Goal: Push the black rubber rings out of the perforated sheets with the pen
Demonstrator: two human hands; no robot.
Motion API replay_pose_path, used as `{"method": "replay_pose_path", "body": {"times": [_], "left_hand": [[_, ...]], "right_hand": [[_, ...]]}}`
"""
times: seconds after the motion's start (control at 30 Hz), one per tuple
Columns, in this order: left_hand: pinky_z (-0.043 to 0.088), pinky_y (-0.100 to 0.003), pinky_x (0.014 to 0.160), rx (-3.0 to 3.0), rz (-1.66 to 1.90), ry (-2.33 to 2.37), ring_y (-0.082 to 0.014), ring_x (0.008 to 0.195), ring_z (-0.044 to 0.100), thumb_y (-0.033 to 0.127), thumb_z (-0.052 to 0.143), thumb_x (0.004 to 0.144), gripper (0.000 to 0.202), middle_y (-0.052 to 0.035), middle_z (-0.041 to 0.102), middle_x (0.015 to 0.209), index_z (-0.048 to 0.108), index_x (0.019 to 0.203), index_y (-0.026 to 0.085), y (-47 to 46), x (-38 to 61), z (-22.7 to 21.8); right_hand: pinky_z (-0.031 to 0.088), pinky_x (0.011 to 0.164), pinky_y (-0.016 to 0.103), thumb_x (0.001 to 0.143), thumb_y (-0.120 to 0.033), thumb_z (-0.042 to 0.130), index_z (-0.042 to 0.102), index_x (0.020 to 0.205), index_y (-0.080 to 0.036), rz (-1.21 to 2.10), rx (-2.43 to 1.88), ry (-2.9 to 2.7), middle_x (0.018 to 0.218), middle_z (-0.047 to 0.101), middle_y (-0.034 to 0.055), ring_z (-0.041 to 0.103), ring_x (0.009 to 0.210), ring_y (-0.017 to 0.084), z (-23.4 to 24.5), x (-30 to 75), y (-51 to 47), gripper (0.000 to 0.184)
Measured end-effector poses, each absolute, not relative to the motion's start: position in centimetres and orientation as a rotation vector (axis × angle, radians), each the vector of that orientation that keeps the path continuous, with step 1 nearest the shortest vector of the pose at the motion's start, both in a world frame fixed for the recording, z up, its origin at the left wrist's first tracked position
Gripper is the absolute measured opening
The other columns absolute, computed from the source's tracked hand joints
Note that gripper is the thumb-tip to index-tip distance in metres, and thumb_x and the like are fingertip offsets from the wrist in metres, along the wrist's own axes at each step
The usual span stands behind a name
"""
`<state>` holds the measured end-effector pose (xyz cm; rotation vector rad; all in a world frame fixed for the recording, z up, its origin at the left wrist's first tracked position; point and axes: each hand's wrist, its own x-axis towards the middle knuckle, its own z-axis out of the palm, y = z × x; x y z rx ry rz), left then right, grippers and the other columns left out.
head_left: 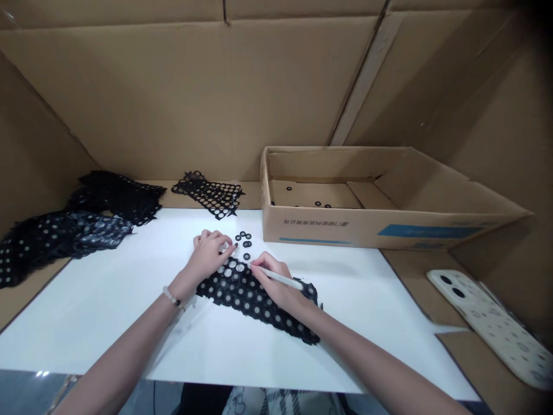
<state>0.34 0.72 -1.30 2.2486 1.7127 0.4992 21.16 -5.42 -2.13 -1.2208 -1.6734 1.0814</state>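
Four or so holes stand open at the upper left end of the black dotted sheet (248, 298) in the head view, while most of its other holes look filled with ring-shaped pieces, so work on this sheet seems only just begun. It lies slantwise on the white board (108, 323), under and between the hands. A few loose black rings (246, 256) sit just beyond its far edge, and a few more rings (318, 203) lie inside the cardboard box (319, 225). Behind, an open-holed black lattice (211, 196) looks like a finished sheet; dark sheets (64, 236) heaped at the left, many holes apparently filled, probably remain to be done.

The right hand (276, 282) is closed around a white pen-like tool (283, 279), its tip at the sheet's far edge. The left hand (209, 253) is half curled at the sheet's upper left end — whether it pinches anything, I cannot tell.

As for room, white board shows left of the left forearm and between the right forearm and the box. The box's near wall limits reach beyond on the right; the phone (488, 323) lies off the board, well apart.
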Motion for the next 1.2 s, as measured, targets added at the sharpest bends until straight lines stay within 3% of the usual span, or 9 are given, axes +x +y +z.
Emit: {"method": "replay_pose_path", "body": {"times": [0.1, 0.17, 0.33, 0.53, 0.73, 0.9, 1.03, 1.2], "left_hand": [[0.034, -0.043, 0.091, 2.186, 0.571, 1.673, -0.0287, 0.103, 0.042, 0.048, 0.049, 0.089, 0.036, -0.0081, 0.059, 0.107, 0.057, 0.112, 0.022, 0.3, 0.3, -0.6], [0.035, -0.039, 0.091, 2.184, 0.499, 1.458, -0.0269, 0.104, 0.042, 0.051, 0.052, 0.086, 0.039, -0.0068, 0.059, 0.108, 0.057, 0.111, 0.022, 0.1, 0.1, 0.0], [0.034, -0.034, 0.088, 2.216, 0.163, 1.119, -0.0252, 0.096, 0.048, 0.050, 0.072, 0.069, 0.034, -0.0027, 0.065, 0.091, 0.064, 0.088, 0.022, -0.1, -0.2, 0.5], [0.034, -0.025, 0.070, 2.126, 0.040, 1.099, -0.0160, 0.068, 0.053, 0.041, 0.072, 0.065, 0.024, 0.0037, 0.062, 0.071, 0.063, 0.074, 0.021, 0.0, -0.8, 0.8], [0.029, -0.024, 0.060, 2.126, 0.041, 1.011, -0.0102, 0.052, 0.030, 0.043, 0.067, 0.069, 0.039, 0.0066, 0.040, 0.047, 0.048, 0.048, 0.017, -0.2, -0.9, 1.0], [0.033, -0.022, 0.061, 2.052, 0.220, 1.040, -0.0116, 0.056, 0.038, 0.044, 0.070, 0.068, 0.033, 0.0051, 0.048, 0.052, 0.056, 0.054, 0.018, -0.1, -0.7, 0.9], [0.034, -0.022, 0.057, 2.017, 0.289, 1.083, -0.0122, 0.057, 0.042, 0.044, 0.063, 0.075, 0.030, 0.0027, 0.052, 0.057, 0.064, 0.064, 0.016, 0.0, -0.3, 0.5], [0.032, -0.022, 0.053, 1.966, 0.265, 1.131, -0.0118, 0.057, 0.041, 0.043, 0.061, 0.076, 0.032, 0.0028, 0.050, 0.056, 0.061, 0.063, 0.014, 0.2, 0.0, 0.1]], "right_hand": [[0.041, 0.066, 0.027, 0.090, -0.029, 0.052, 0.054, 0.078, -0.022, 1.085, -1.237, -1.669, 0.075, 0.062, -0.0021, 0.057, 0.071, 0.016, -2.2, 21.2, -5.3, 0.014], [0.042, 0.066, 0.027, 0.089, -0.029, 0.053, 0.055, 0.078, -0.022, 1.080, -1.244, -1.663, 0.075, 0.063, -0.0018, 0.058, 0.071, 0.017, -2.2, 21.2, -5.3, 0.014], [0.045, 0.067, 0.028, 0.088, -0.029, 0.055, 0.058, 0.080, -0.022, 1.044, -1.189, -1.647, 0.078, 0.065, 0.0002, 0.060, 0.073, 0.017, -1.8, 21.3, -5.6, 0.011], [0.045, 0.060, 0.026, 0.086, -0.028, 0.058, 0.063, 0.079, -0.022, 1.052, -1.137, -1.725, 0.073, 0.066, 0.0003, 0.060, 0.065, 0.016, -1.4, 20.9, -6.3, 0.010], [0.043, 0.057, 0.024, 0.084, -0.024, 0.059, 0.064, 0.077, -0.021, 1.097, -1.131, -1.779, 0.070, 0.067, 0.0001, 0.060, 0.063, 0.015, -2.4, 20.6, -6.5, 0.010], [0.044, 0.057, 0.025, 0.083, -0.026, 0.059, 0.065, 0.078, -0.021, 1.056, -1.174, -1.744, 0.070, 0.068, 0.0003, 0.061, 0.062, 0.016, -2.2, 20.8, -6.3, 0.009], [0.047, 0.063, 0.028, 0.084, -0.029, 0.059, 0.065, 0.079, -0.022, 0.982, -1.203, -1.702, 0.073, 0.068, 0.0010, 0.062, 0.066, 0.017, -1.9, 21.1, -6.0, 0.011], [0.048, 0.063, 0.028, 0.084, -0.029, 0.060, 0.065, 0.079, -0.022, 0.990, -1.212, -1.693, 0.074, 0.069, 0.0009, 0.063, 0.067, 0.018, -2.3, 21.2, -5.7, 0.010]]}}
